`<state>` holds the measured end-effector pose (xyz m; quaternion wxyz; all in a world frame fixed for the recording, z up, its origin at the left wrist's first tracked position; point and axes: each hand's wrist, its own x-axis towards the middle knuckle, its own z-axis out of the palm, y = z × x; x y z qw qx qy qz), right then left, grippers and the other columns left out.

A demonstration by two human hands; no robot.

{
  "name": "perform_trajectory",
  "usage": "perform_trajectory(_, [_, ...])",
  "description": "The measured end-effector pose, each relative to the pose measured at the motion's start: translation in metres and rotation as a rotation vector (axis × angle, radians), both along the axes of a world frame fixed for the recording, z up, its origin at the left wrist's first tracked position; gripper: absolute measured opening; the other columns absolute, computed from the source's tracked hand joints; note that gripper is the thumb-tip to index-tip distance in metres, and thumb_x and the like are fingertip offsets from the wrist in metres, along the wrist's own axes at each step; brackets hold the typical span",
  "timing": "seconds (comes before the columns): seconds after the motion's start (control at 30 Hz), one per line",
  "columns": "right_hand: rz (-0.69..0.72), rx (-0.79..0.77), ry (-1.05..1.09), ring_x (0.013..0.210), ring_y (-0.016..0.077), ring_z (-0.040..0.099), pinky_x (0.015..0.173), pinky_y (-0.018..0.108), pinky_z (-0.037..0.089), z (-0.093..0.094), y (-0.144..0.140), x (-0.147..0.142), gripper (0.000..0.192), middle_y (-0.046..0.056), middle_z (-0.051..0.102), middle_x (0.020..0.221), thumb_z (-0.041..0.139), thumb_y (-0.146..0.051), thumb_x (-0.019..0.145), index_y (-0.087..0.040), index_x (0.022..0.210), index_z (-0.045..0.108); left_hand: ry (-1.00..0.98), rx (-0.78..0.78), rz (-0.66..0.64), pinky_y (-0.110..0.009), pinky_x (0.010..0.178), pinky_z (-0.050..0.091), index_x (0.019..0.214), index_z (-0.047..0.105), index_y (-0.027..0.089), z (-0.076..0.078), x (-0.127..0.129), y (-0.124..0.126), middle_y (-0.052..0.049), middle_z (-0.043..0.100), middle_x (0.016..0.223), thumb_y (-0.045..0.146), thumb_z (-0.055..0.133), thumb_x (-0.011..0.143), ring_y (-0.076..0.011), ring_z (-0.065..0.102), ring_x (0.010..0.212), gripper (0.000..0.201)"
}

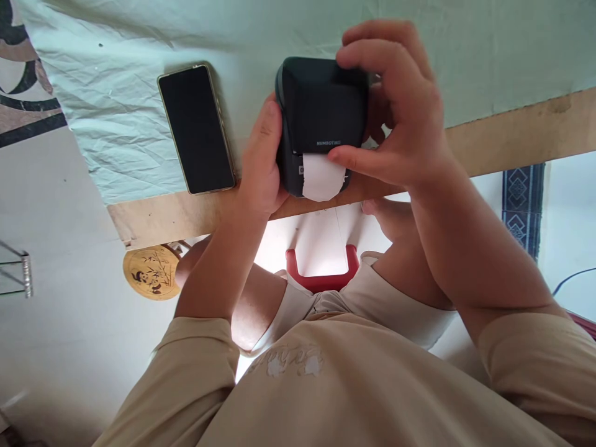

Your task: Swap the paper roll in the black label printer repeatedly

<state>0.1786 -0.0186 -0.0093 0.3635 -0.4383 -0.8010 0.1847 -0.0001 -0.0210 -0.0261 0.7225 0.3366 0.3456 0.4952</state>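
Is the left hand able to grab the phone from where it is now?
Probably yes. The left hand rests against the side of the black printer, and the phone lies face up just beside it on the cloth, with nothing between them.

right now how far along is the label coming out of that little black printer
Done: a white label already sticks out of the black printer. In hand: the left hand steadies the printer while the right hand pinches the label. Left: the label is not yet off.

Both hands (326, 130) around label printer (321, 105)
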Motion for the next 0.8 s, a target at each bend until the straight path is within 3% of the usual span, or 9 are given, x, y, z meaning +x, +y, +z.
perform_trajectory(0.13, [-0.280, 0.189, 0.136, 0.062, -0.0002, 0.045, 0.052, 0.021, 0.029, 0.004, 0.000, -0.007, 0.042, 0.000, 0.051, 0.105, 0.055, -0.056, 0.079, -0.022, 0.104, 0.051, 0.024, -0.029, -0.006, -0.039, 0.106, 0.048, 0.101, 0.064, 0.029, -0.004, 0.003, 0.000, 0.001, 0.069, 0.109, 0.048, 0.037, 0.093, -0.0215, 0.059, 0.116, 0.034])
perform_trajectory(0.23, [-0.438, 0.167, 0.270, 0.055, 0.0004, 0.043, 0.056, 0.022, 0.028, 0.005, 0.005, -0.016, 0.031, -0.005, 0.041, 0.071, 0.047, -0.046, 0.088, -0.024, 0.108, 0.038, 0.049, 0.026, 0.006, -0.039, 0.103, 0.049, 0.095, 0.065, 0.034, -0.003, 0.004, 0.000, 0.002, 0.069, 0.102, 0.049, 0.039, 0.090, -0.0223, 0.061, 0.109, 0.030])
perform_trajectory(0.3, [-0.426, 0.117, 0.360, 0.057, 0.0044, 0.046, 0.059, 0.022, 0.030, 0.002, 0.011, -0.020, 0.031, -0.006, 0.029, 0.059, 0.043, -0.037, 0.091, -0.023, 0.115, 0.029, 0.075, 0.052, -0.001, -0.040, 0.097, 0.051, 0.095, 0.065, 0.034, -0.001, 0.003, -0.001, 0.001, 0.068, 0.099, 0.047, 0.044, 0.089, -0.0230, 0.063, 0.105, 0.026])
perform_trajectory(0.43, [-0.339, 0.184, 0.507, 0.065, 0.0050, 0.048, 0.058, 0.021, 0.035, -0.003, 0.018, -0.021, 0.018, -0.003, 0.049, 0.074, 0.041, -0.026, 0.090, -0.018, 0.104, 0.032, 0.164, 0.051, -0.015, -0.036, 0.090, 0.054, 0.101, 0.063, 0.033, 0.002, 0.000, -0.004, 0.002, 0.068, 0.099, 0.041, 0.054, 0.085, -0.0224, 0.063, 0.106, 0.020])
perform_trajectory(0.47, [-0.345, 0.209, 0.472, 0.064, 0.0044, 0.047, 0.055, 0.021, 0.034, -0.002, 0.017, -0.020, 0.014, -0.002, 0.052, 0.078, 0.043, -0.025, 0.088, -0.017, 0.098, 0.037, 0.170, 0.051, -0.012, -0.035, 0.090, 0.054, 0.102, 0.063, 0.033, 0.002, -0.001, -0.004, 0.002, 0.069, 0.100, 0.041, 0.053, 0.085, -0.0222, 0.062, 0.109, 0.021])
perform_trajectory(0.53, [-0.338, 0.147, 0.197, 0.059, 0.0035, 0.044, 0.058, 0.022, 0.034, 0.004, 0.012, -0.019, 0.009, -0.002, 0.057, 0.080, 0.047, -0.023, 0.084, -0.015, 0.089, 0.048, 0.164, 0.048, -0.008, -0.034, 0.090, 0.053, 0.102, 0.062, 0.033, 0.002, -0.001, -0.004, 0.002, 0.069, 0.101, 0.040, 0.052, 0.086, -0.0219, 0.060, 0.113, 0.021])
perform_trajectory(0.63, [-0.293, -0.027, -0.260, 0.071, 0.0097, 0.055, 0.066, 0.025, 0.037, 0.017, 0.002, -0.020, 0.020, -0.002, 0.064, 0.091, 0.049, -0.024, 0.079, -0.018, 0.095, 0.061, 0.146, 0.049, -0.003, -0.032, 0.082, 0.053, 0.101, 0.062, 0.032, 0.001, -0.001, -0.003, 0.001, 0.068, 0.098, 0.040, 0.052, 0.086, -0.0210, 0.062, 0.104, 0.019])
perform_trajectory(0.7, [-0.269, -0.130, -0.423, 0.082, 0.0160, 0.059, 0.065, 0.026, 0.035, 0.025, -0.002, -0.022, 0.025, -0.002, 0.064, 0.101, 0.049, -0.028, 0.080, -0.024, 0.100, 0.063, 0.121, 0.061, -0.019, -0.030, 0.072, 0.051, 0.099, 0.062, 0.030, 0.000, -0.001, -0.002, 0.000, 0.067, 0.092, 0.041, 0.054, 0.086, -0.0187, 0.063, 0.089, 0.019])
perform_trajectory(0.8, [-0.247, -0.217, -0.556, 0.083, 0.0205, 0.061, 0.061, 0.025, 0.031, 0.033, -0.003, -0.024, 0.024, -0.001, 0.065, 0.097, 0.050, -0.031, 0.080, -0.029, 0.101, 0.061, 0.098, 0.074, -0.041, -0.029, 0.065, 0.046, 0.095, 0.063, 0.029, 0.000, -0.001, -0.002, -0.001, 0.063, 0.087, 0.039, 0.055, 0.085, -0.0163, 0.059, 0.076, 0.016])
